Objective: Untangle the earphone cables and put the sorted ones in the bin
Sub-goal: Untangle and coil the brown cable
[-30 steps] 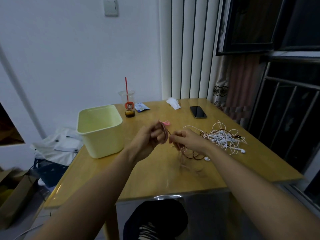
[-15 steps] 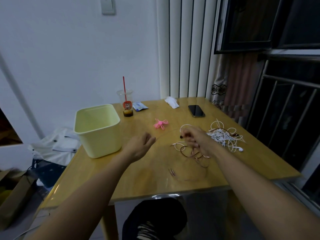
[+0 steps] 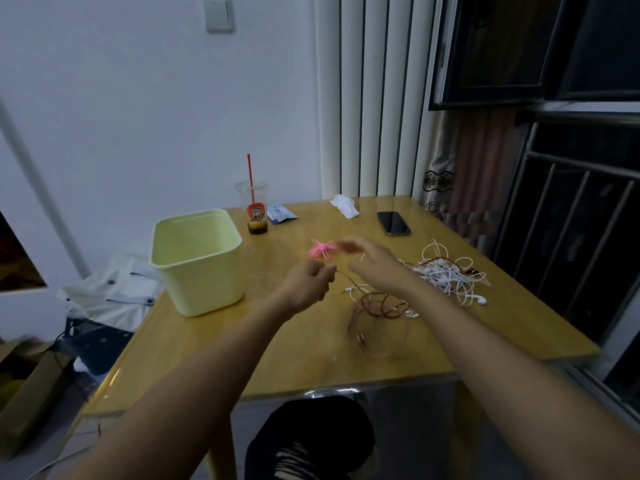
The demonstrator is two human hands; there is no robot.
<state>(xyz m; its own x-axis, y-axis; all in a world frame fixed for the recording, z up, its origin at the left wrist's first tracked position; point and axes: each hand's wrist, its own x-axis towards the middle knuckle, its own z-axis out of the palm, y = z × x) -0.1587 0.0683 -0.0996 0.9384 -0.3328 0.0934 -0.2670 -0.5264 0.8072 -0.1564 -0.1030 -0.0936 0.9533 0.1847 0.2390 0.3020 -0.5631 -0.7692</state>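
My left hand (image 3: pixel 309 283) pinches one end of a brown earphone cable (image 3: pixel 379 318), which hangs in loops down to the wooden table (image 3: pixel 294 351). My right hand (image 3: pixel 372 263) is stretched forward with its fingers open and blurred, reaching toward a pink bundle of ties (image 3: pixel 322 249) lying on the table. A white tangle of earphone cables (image 3: pixel 446 273) lies to the right of my right hand. The pale yellow bin (image 3: pixel 197 259) stands on the table's left side; its inside looks bare.
A plastic cup with a red straw (image 3: pixel 254 211), a small blue packet (image 3: pixel 280 213), a crumpled tissue (image 3: pixel 344 205) and a black phone (image 3: pixel 393 223) lie along the far side. A window grille stands to the right.
The pink ties left my left hand and now lie on the table. My left hand opened, then pinched the brown cable. My right hand let the cable go and reached forward.
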